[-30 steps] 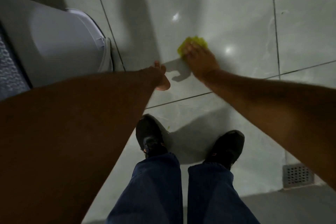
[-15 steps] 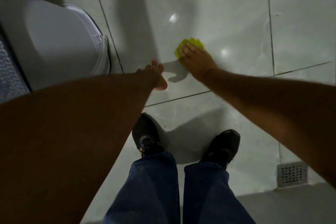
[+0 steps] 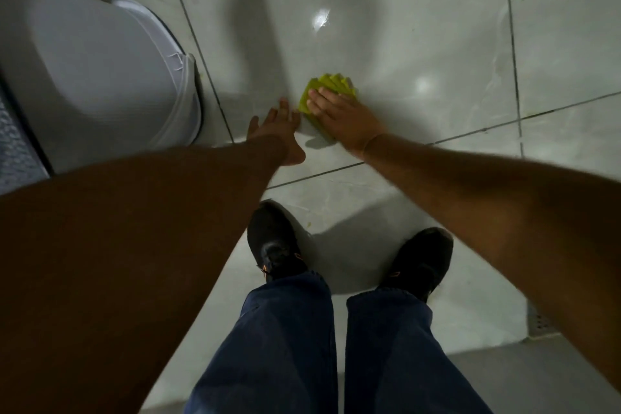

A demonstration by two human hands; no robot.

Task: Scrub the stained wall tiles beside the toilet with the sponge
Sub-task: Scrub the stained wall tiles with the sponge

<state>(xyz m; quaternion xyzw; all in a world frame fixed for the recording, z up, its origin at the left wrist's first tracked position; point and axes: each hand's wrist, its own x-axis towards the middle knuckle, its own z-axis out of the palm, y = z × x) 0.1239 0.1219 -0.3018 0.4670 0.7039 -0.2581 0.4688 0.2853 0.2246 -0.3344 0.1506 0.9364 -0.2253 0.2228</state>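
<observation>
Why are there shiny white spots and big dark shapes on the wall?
In the head view, the glossy wall tiles bounce back lamp light as glare spots, one above the sponge and one to its right. The dark shapes are shadows of the arms. The left hand and right hand look sharp; the near forearms are dim, and the wide lens bends the grout lines.

You see one yellow sponge [image 3: 331, 94], one toilet [image 3: 100, 77], and one floor drain [image 3: 539, 321] partly hidden at the right. You have two hands out: left hand [image 3: 275, 131], right hand [image 3: 346, 118]. Two black shoes [image 3: 274, 242] stand below.
</observation>
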